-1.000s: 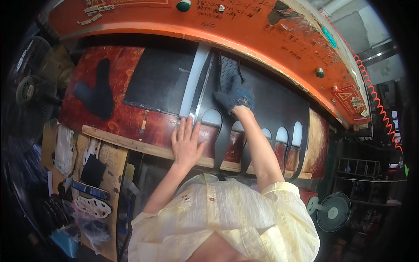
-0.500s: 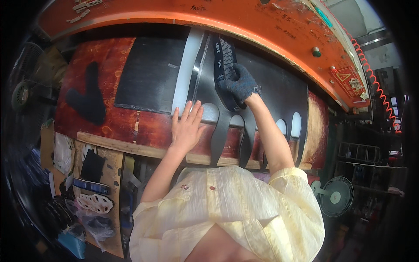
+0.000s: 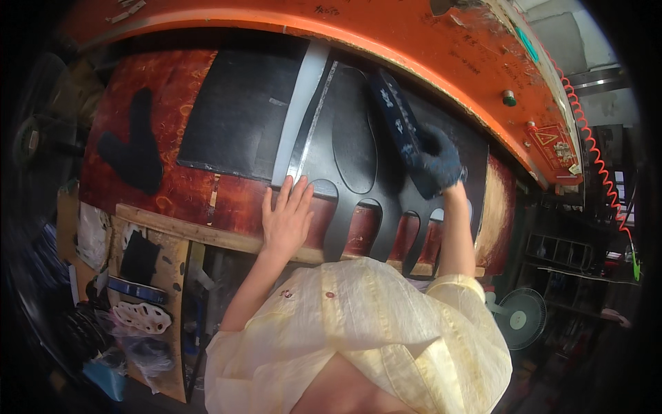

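Setting: worn red-brown worktop beneath a curved orange machine housing.
Sheet: black rubber sheet with sole-shaped cut-outs lies flat on the worktop, right of a plain black rectangular mat.
Left hand: bare, open, fingers spread, palm down at the sheet's near edge.
Right hand: in a dark glove, closed around a dark blue sole-shaped cutting die, held over the sheet.
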A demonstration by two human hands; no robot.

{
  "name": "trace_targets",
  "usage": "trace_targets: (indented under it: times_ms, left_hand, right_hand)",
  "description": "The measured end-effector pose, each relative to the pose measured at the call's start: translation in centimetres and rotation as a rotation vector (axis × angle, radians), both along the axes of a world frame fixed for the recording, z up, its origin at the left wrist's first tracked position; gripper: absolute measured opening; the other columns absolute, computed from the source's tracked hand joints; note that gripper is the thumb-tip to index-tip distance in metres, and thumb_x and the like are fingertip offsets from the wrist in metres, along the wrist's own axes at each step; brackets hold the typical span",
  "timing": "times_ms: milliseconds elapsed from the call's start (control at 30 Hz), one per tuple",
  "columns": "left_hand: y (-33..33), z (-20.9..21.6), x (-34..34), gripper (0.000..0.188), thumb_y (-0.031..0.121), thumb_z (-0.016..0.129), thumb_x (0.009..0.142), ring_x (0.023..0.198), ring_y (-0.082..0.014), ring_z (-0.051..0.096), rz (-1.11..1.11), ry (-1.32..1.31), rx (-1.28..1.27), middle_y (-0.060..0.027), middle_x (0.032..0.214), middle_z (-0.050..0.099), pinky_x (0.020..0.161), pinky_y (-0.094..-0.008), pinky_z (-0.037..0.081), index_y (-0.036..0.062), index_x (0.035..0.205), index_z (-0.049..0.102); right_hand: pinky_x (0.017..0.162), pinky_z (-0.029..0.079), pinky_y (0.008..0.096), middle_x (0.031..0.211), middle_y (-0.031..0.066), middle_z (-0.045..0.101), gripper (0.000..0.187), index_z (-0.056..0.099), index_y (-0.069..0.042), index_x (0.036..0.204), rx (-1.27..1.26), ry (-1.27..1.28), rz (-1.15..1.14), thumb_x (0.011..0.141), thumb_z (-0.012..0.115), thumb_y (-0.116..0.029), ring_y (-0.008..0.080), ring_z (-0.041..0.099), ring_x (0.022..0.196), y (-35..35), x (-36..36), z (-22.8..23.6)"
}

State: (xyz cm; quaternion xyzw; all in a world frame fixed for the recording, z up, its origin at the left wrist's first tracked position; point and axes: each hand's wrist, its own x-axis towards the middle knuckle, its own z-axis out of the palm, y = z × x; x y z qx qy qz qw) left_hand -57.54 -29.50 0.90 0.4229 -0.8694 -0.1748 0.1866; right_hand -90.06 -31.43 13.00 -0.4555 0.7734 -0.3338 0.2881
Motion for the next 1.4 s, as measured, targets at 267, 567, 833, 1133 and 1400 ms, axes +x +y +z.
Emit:
trace_targets:
  times_ms: [267, 567, 833, 1133, 1400]
  left_hand:
    - [0.2, 1.6, 0.2, 0.045, 0.026, 0.066, 0.083, 0.129, -0.0295, 0.044, -0.013, 0.136, -0.002, -0.01, 0.139, 0.05, 0.103, -0.0501, 0.032, 0.0075, 0.124, 0.061]
    - [6.1, 0.5, -1.3, 0.042, 0.023, 0.072, 0.08, 0.096, -0.0242, 0.056, -0.08, 0.34, 0.164, -0.006, 0.109, 0.055, 0.083, -0.0396, 0.039, 0.0073, 0.118, 0.062]
    - [4.3, -0.5, -2.6, 0.059, 0.028, 0.072, 0.079, 0.105, -0.0281, 0.055, 0.021, 0.317, 0.045, -0.0129, 0.129, 0.052, 0.092, -0.0408, 0.037, 0.0082, 0.131, 0.053]
    - [3.9, -4.3, -3.7, 0.047, 0.033, 0.065, 0.08, 0.091, -0.0177, 0.057, -0.005, 0.294, -0.266, 0.0002, 0.096, 0.061, 0.086, -0.0366, 0.04, 0.0164, 0.124, 0.06]
    - [1.5, -5.3, -4.5, 0.03, 0.031, 0.066, 0.081, 0.076, -0.0204, 0.059, 0.076, 0.358, -0.377, -0.0008, 0.085, 0.061, 0.065, -0.0351, 0.042, 0.0162, 0.107, 0.062]
  right_hand:
    - [0.103, 0.042, 0.0433, 0.138, 0.0198, 0.049, 0.068, 0.065, -0.017, 0.12, 0.124, 0.776, -0.035, 0.058, 0.08, -0.037, 0.0394, 0.049, 0.122, 1.7, 3.0, -3.0]
    - [0.102, 0.043, 0.0446, 0.136, 0.0199, 0.049, 0.067, 0.066, -0.019, 0.118, 0.102, 0.719, -0.036, 0.057, 0.078, -0.042, 0.0396, 0.05, 0.12, 0.4, 2.6, -3.0]
    - [0.105, 0.04, 0.042, 0.139, 0.0186, 0.047, 0.074, 0.06, -0.016, 0.127, 0.133, 0.751, -0.022, 0.061, 0.076, -0.046, 0.0395, 0.047, 0.125, -4.6, -0.3, -3.8]
    - [0.1, 0.043, 0.036, 0.131, 0.0185, 0.055, 0.054, 0.057, -0.007, 0.128, -0.209, 0.421, -0.21, 0.085, 0.06, -0.041, 0.0295, 0.053, 0.122, -1.3, -2.7, -4.7]
    - [0.055, 0.045, 0.0292, 0.069, 0.0085, 0.063, 0.039, 0.063, -0.001, 0.079, -0.627, -0.2, -0.528, 0.09, 0.051, -0.037, 0.0166, 0.06, 0.062, 2.8, -8.0, 4.7]
